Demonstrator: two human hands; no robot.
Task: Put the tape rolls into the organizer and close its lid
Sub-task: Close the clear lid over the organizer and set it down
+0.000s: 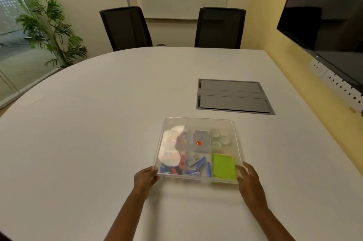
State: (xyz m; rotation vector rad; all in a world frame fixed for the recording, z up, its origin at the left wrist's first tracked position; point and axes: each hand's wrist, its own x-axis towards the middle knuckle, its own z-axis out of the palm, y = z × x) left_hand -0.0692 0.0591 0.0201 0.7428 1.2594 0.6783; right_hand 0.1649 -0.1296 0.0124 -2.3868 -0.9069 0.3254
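Gripping the lidded organizer (198, 122) at its near corners: left hand (145, 178), right hand (249, 180).

The organizer (198, 150) is a flat, clear plastic box with little rooms inside, and it lies flat on the white desk (98, 122) with its clear lid (200, 124) down on top. The tape rolls (221, 138) are small, pale green and see-through, and they sit close together in the far right room of the box. Through the lid they look a bit blurry, so I cannot count them for sure.
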